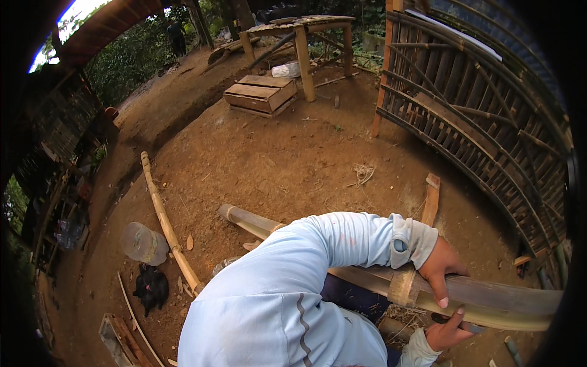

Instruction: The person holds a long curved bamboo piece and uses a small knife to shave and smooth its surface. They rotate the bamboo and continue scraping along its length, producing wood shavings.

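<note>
A long thick bamboo pole (507, 300) runs from the middle out to the right, with a pale ring at its node. My left hand (441, 269) reaches across from the left and grips it from above, thumb on the near side. Below the pole, my right hand (449, 335) is closed around a knife (472, 328); its flat grey blade shows past the fingers, close to the pole's underside. Much of the knife is hidden by the hand and the pole. My light blue sleeve and shoulder cover the pole's middle part.
A peeled pole (162, 211) lies on the dirt at left, beside a translucent plastic container (145, 243) and an unclear black object (150, 289). Farther off are a wooden crate (262, 95) and a bamboo table (302, 61). A slatted bamboo panel (465, 116) stands at right.
</note>
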`<state>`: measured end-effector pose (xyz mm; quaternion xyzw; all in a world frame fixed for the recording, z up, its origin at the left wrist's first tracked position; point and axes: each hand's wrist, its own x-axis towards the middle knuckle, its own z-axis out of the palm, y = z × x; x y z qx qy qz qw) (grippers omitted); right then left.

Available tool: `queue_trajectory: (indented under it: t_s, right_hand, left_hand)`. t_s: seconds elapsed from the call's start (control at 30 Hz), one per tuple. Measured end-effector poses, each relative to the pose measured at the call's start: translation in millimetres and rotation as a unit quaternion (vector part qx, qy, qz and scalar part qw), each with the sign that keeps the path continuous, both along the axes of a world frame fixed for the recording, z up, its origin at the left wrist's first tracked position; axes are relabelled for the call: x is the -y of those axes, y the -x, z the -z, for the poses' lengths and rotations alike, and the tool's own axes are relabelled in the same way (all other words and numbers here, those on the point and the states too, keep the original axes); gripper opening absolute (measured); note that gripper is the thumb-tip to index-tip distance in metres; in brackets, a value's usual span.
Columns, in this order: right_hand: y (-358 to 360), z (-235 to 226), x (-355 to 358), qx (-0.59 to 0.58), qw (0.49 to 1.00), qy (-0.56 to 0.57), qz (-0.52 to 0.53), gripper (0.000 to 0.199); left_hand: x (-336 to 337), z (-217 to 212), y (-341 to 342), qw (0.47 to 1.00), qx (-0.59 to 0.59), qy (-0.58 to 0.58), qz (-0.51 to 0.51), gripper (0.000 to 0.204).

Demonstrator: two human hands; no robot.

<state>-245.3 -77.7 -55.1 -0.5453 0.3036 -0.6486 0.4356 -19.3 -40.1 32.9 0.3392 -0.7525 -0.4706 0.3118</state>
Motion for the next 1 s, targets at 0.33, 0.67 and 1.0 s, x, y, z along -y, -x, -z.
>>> queue_trajectory:
  t_s: [0.33,0.67,1.0]
  right_hand:
    - [3.0,-20.0,15.6,0.07,0.996,0.03,-0.037,0.056]
    - [8.2,-30.9,53.9,-0.004,0.996,0.089,-0.014,0.058]
    - [0.7,-39.8,70.7,0.091,0.99,0.053,-0.089,0.056]
  left_hand:
    - [-46.3,-26.1,21.0,0.975,0.096,0.106,-0.168,0.095]
    - [-44.1,-34.8,1.8,0.98,0.122,0.038,-0.155,0.101]
    - [-16.6,-7.5,-4.6,0.989,0.032,0.063,-0.127,0.116]
